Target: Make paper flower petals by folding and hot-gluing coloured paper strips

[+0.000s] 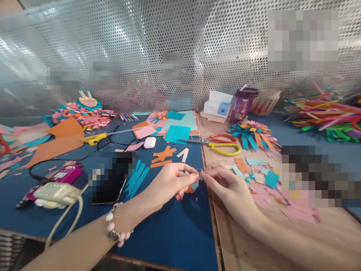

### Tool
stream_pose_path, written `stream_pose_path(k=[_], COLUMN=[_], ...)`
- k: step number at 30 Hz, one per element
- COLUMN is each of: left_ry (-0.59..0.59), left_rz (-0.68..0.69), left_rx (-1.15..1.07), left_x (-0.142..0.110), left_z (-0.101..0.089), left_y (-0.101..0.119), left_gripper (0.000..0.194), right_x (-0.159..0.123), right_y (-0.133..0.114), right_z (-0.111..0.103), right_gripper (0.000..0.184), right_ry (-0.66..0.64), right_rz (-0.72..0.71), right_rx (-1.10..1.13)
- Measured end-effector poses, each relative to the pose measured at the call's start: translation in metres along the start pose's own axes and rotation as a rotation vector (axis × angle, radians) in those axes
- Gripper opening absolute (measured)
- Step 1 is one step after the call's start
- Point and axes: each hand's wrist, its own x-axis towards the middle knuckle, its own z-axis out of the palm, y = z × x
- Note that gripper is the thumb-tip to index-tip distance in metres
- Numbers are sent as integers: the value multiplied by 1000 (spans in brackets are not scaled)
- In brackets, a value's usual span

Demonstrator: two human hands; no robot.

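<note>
My left hand (pixel 172 180) and my right hand (pixel 225 182) meet above the table's seam, fingertips pinched together on a small piece of clear tape (pixel 199 172). The left hand also holds a small folded paper piece (pixel 193 187) of pink, orange and teal under its fingers. A beaded bracelet (pixel 115 229) is on my left wrist. Orange paper strips (pixel 163 155) and teal strips (pixel 138 175) lie just beyond the left hand.
Scissors (pixel 220 145) with red and yellow handles lie past my hands. A phone (pixel 109 184), charger (pixel 56 192) and white earbud case (pixel 149 142) sit left. Paper flowers (pixel 84 111), coloured sheets (pixel 177 126), scraps (pixel 265 180), a tissue box (pixel 218 105) and straws (pixel 324 113) crowd the back.
</note>
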Motion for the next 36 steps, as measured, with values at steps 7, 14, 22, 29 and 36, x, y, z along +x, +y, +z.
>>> stream_pose_path(k=[7, 14, 22, 29, 36], left_ry=[9, 10, 11, 11, -3], left_rz=[17, -6, -15, -38, -61], left_rx=[29, -3, -21, -41, -46], left_x=[2, 1, 3, 0, -1], left_z=[0, 0, -1, 0, 0], left_y=[-2, -2, -2, 0, 2], left_gripper=[22, 22, 19, 21, 22], right_x=[1, 0, 2, -1, -1], right_y=[-1, 0, 1, 1, 0], right_z=[1, 1, 1, 1, 1], right_gripper=[19, 21, 18, 17, 17], right_ry=[-4, -8, -9, -8, -14], right_rz=[-9, -9, 2, -13, -1], right_rx=[33, 42, 36, 67, 62])
